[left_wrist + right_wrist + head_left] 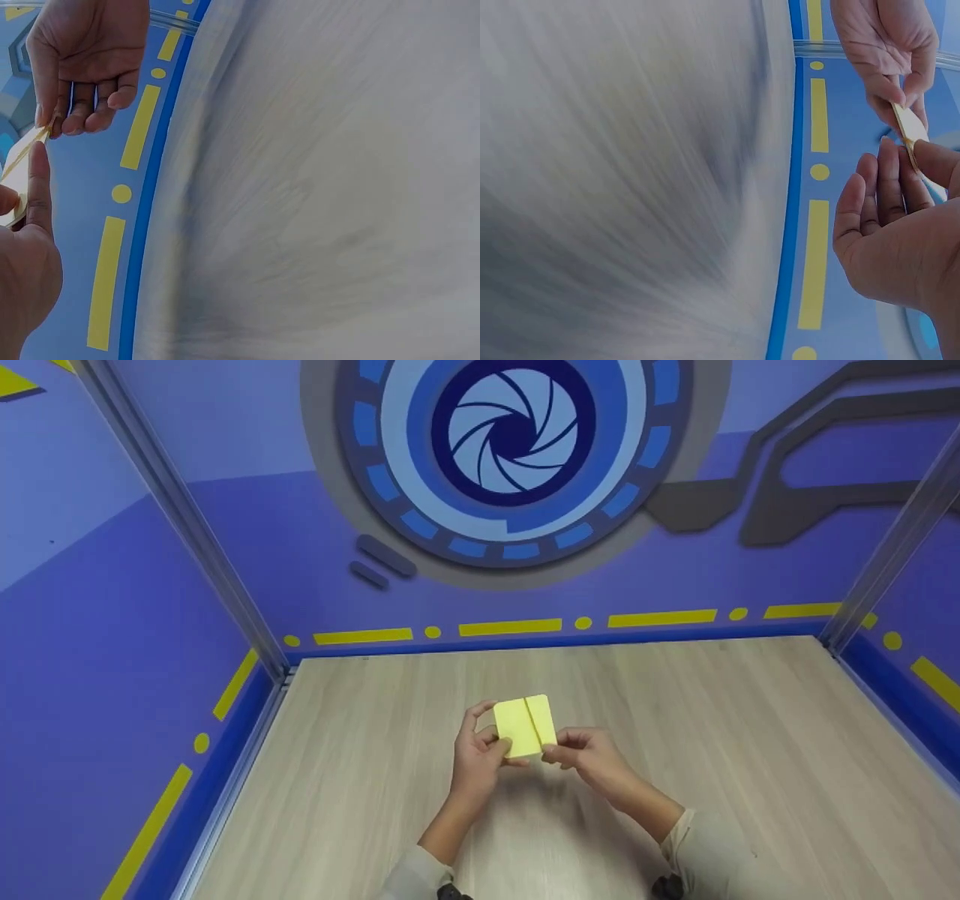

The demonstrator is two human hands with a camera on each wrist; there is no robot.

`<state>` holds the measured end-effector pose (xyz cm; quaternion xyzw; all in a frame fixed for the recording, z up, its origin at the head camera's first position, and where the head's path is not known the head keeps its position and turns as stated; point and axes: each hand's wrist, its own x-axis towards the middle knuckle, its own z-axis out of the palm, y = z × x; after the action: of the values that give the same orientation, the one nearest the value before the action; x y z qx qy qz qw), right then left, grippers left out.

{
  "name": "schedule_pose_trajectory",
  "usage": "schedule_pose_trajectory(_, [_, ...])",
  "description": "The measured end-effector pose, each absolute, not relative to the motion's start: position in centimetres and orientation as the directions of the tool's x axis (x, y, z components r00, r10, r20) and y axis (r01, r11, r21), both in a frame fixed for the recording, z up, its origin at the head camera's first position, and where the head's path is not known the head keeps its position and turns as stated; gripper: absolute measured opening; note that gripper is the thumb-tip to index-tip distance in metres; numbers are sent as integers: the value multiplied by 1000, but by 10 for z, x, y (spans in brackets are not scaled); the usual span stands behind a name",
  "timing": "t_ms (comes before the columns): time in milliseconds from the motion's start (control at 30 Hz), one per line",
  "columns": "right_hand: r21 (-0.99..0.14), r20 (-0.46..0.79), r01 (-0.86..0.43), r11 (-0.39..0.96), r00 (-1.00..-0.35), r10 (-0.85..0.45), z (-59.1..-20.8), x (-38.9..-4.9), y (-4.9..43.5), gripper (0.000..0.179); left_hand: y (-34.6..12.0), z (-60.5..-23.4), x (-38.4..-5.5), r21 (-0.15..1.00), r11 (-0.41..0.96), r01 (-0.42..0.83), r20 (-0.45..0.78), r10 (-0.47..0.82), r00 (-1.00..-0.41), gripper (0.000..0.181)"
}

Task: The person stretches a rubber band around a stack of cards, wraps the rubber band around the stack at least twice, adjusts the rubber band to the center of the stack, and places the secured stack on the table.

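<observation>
A thin, flat yellow square [516, 726] with rounded corners is held up over the table between both hands. A dark seam slants down its front, setting off a narrow strip on the right side. My left hand [475, 761] grips its left side, thumb on the front face at the lower corner and fingers behind. At the lower right corner my right hand [595, 761] pinches the edge between thumb and index finger. The right wrist view catches the square [909, 124] almost edge-on, with the right hand's other fingers loosely bent beside it.
The pale wood-grain table [360, 705] stretches beneath the hands. A blue and purple printed panel [255, 555] rises behind it, with side panels at left and right. Metal posts [202, 547] stand at the back corners.
</observation>
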<state>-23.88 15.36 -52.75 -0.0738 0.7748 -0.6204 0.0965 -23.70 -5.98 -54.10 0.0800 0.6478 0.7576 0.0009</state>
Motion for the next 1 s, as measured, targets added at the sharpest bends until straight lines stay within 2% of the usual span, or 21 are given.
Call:
schedule_pose_trajectory(267, [-977, -93, 43, 208, -967, -239, -527, -239, 150, 26, -53, -538, -237, 976, -198, 89, 106, 79, -991, 66])
schedule_pose_trajectory(533, [-986, -84, 40, 161, -958, -275, -530, -236, 145, 33, -50, -537, -237, 978, -172, 116, 128, 61, -990, 64])
schedule_pose_trajectory(833, [-980, -82, 26, 196, -956, -283, -533, -236, 146, 33, -54, -541, -235, 979, -167, 117, 135, 97, -986, 65])
schedule_pose_trajectory(1000, [-980, -68, 27, 195, -976, -207, -528, -239, 146, 32, -56, -544, -233, 981, -149, 126, 144, 120, -982, 64])
